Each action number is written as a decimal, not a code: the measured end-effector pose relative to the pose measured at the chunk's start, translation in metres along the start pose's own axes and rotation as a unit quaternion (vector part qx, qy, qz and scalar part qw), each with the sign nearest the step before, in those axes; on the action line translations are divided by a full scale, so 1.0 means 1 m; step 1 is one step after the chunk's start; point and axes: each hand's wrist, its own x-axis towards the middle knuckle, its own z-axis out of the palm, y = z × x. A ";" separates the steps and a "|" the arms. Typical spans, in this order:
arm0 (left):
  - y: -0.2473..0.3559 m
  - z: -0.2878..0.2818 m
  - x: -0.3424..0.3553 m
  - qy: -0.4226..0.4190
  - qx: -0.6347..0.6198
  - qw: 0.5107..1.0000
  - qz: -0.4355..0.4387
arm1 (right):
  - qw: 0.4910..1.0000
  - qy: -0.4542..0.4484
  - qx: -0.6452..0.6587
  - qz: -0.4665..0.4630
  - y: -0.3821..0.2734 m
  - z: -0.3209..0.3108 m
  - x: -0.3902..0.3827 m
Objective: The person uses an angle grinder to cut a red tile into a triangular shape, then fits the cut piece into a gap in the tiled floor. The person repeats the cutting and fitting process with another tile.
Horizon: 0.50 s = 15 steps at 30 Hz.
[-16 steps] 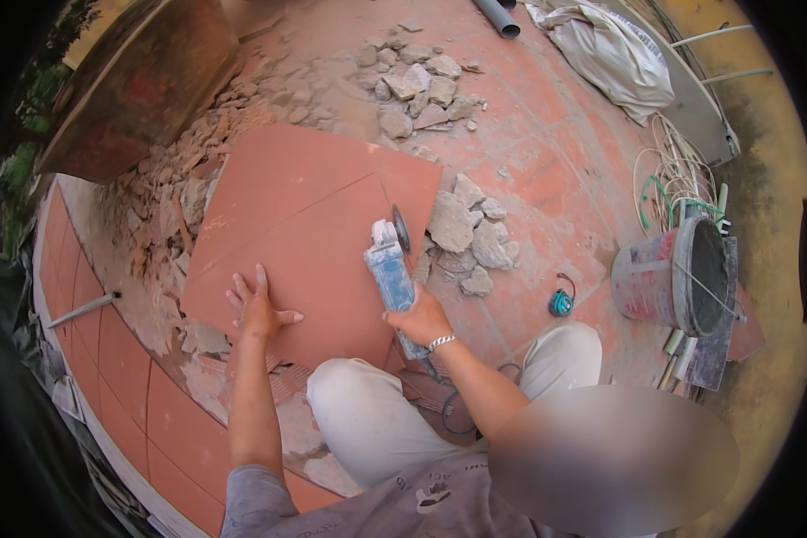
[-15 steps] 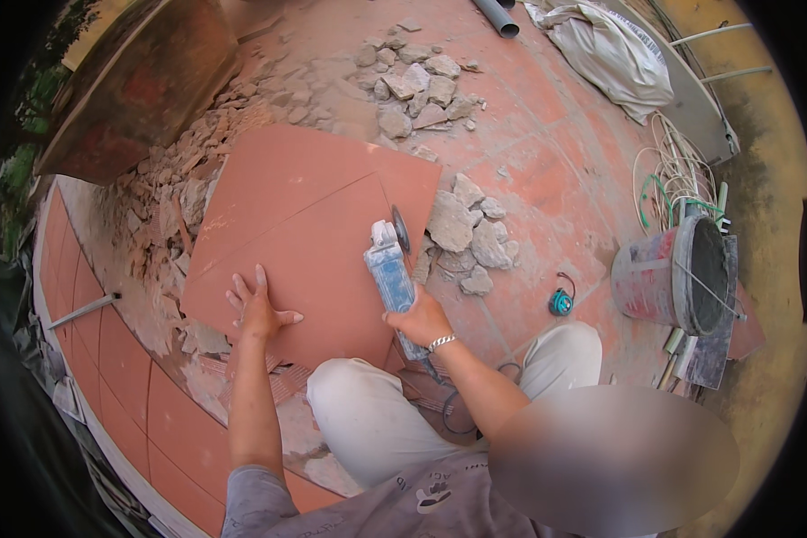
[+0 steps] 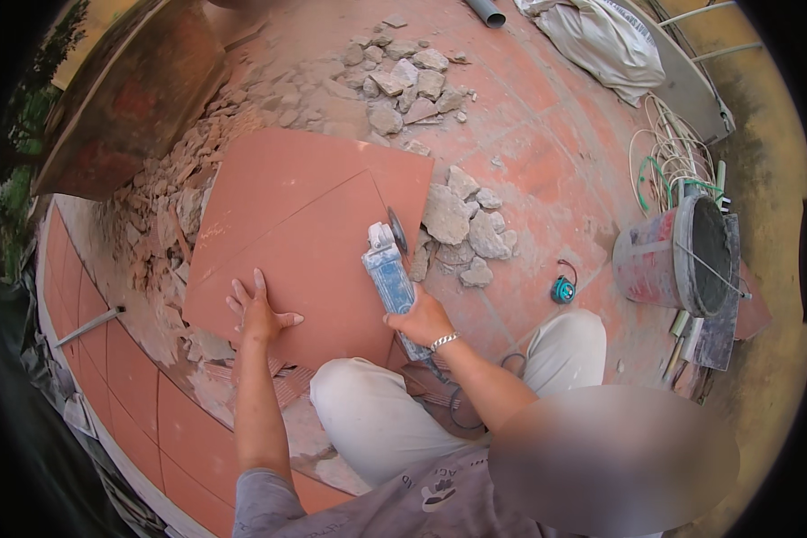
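A large square red-brown tile (image 3: 287, 206) lies tilted in front of my knees, with thin dark lines across its face. My left hand (image 3: 262, 312) rests flat on its near left part, fingers spread. In my right hand (image 3: 424, 320) is an angle grinder (image 3: 391, 280) with a dusty blue body, gripped round the handle. Its disc (image 3: 397, 230) stands on edge at the tile's right side, by the end of one dark line. Whether the disc touches the tile I cannot tell. The cord runs back beneath my right forearm.
Broken rubble (image 3: 448, 215) lies right of the tile, with more chunks (image 3: 412, 81) beyond it. At the right stand a bucket (image 3: 646, 264) and coiled cable (image 3: 668, 148). A teal tape measure (image 3: 562, 290) is on the floor. A white sack (image 3: 601, 45) lies at the far right.
The whole view has shifted slightly. Both hands keep their places on the tile and the grinder, and the disc stays at the tile's right side.
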 end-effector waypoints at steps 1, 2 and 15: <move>0.000 0.000 0.000 0.001 0.001 1.000 0.000 | 1.000 0.001 0.000 -0.001 0.000 0.000 -0.001; 0.000 0.000 0.000 0.001 0.002 1.000 -0.001 | 1.000 -0.003 0.003 0.002 0.001 -0.001 -0.002; 0.001 0.000 -0.002 0.003 0.005 1.000 0.006 | 1.000 0.002 0.008 0.000 0.009 0.003 -0.009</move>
